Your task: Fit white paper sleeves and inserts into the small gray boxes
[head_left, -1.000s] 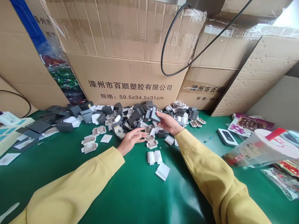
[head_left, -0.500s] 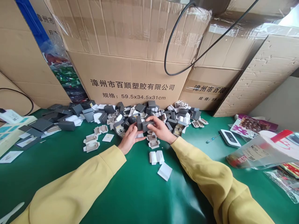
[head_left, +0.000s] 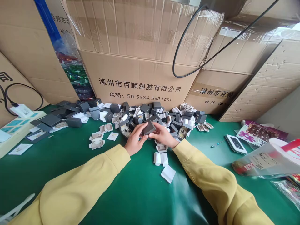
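A small dark grey box (head_left: 148, 128) is held between my two hands above the green table, with one flat face turned up. My left hand (head_left: 136, 139) grips its left side, thumb at the near edge and fingers behind. From the right, my right hand (head_left: 162, 135) closes on it with thumb and fingers. Just behind lies a heap of similar dark boxes (head_left: 145, 108), mixed with white paper pieces and folded card inserts. Below my right hand sit a white folded insert (head_left: 161, 159) and a white paper square (head_left: 168, 173).
Large cardboard cartons (head_left: 138, 75) wall off the back. At left are more dark boxes (head_left: 50, 120) and a power strip (head_left: 21, 125). A white digital device (head_left: 235, 144) and a plastic cup (head_left: 264, 157) lie at right. A black cable (head_left: 178, 47) hangs above.
Two dark box pieces held apart at an angle now appear as one box between my hands. My hands have come closer together. The camera view has shifted slightly left.
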`<action>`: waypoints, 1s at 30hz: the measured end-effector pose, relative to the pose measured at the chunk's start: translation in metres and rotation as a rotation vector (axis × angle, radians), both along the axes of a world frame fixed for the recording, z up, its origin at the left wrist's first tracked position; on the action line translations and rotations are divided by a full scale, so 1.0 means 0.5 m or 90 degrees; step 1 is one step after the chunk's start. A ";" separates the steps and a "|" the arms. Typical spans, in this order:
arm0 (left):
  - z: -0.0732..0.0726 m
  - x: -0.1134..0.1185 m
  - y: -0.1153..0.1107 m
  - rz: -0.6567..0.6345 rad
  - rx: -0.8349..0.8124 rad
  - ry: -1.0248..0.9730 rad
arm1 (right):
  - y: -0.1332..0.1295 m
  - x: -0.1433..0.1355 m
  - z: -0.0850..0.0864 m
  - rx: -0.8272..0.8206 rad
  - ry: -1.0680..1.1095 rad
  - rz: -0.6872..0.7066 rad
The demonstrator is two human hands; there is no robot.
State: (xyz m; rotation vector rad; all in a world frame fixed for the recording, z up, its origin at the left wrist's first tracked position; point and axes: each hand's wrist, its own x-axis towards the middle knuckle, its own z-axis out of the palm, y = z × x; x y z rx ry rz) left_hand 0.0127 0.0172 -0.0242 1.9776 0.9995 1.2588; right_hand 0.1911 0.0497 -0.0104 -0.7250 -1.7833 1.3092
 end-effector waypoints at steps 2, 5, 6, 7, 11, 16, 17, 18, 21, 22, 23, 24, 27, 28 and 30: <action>0.003 0.001 -0.003 -0.017 0.000 -0.001 | 0.002 0.005 0.004 -0.022 -0.007 0.006; 0.004 0.004 -0.003 -0.002 -0.069 -0.087 | 0.008 0.012 0.008 -0.019 -0.028 -0.074; 0.004 0.005 -0.002 0.001 -0.123 -0.137 | 0.012 0.015 0.008 -0.011 -0.034 -0.124; 0.004 0.006 0.000 -0.003 -0.187 -0.195 | 0.018 0.019 0.006 0.003 -0.045 -0.184; 0.007 0.006 0.009 -0.053 -0.362 -0.421 | 0.050 0.046 -0.017 0.082 -0.151 -0.441; 0.020 0.002 0.012 -0.147 -0.475 -0.528 | 0.060 0.059 -0.041 0.209 -0.202 -0.546; 0.022 0.001 0.013 -0.153 -0.492 -0.535 | 0.055 0.058 -0.038 0.240 -0.202 -0.550; 0.023 0.000 0.014 -0.150 -0.503 -0.539 | 0.048 0.055 -0.032 0.269 -0.202 -0.555; 0.027 -0.001 0.015 -0.118 -0.524 -0.539 | 0.027 0.053 0.007 0.330 -0.206 -0.566; 0.029 0.000 0.015 -0.109 -0.532 -0.535 | 0.020 0.055 0.023 0.336 -0.224 -0.550; 0.031 0.001 0.015 -0.105 -0.542 -0.529 | 0.012 0.058 0.037 0.333 -0.257 -0.521; 0.033 0.002 0.014 -0.106 -0.549 -0.522 | 0.003 0.061 0.048 0.327 -0.311 -0.478; 0.039 0.005 0.011 -0.115 -0.552 -0.511 | -0.024 0.069 0.053 0.327 -0.533 -0.375; 0.040 0.005 0.010 -0.122 -0.551 -0.511 | -0.032 0.070 0.047 0.343 -0.604 -0.368; 0.040 0.004 0.010 -0.145 -0.552 -0.512 | -0.044 0.070 0.028 0.383 -0.719 -0.373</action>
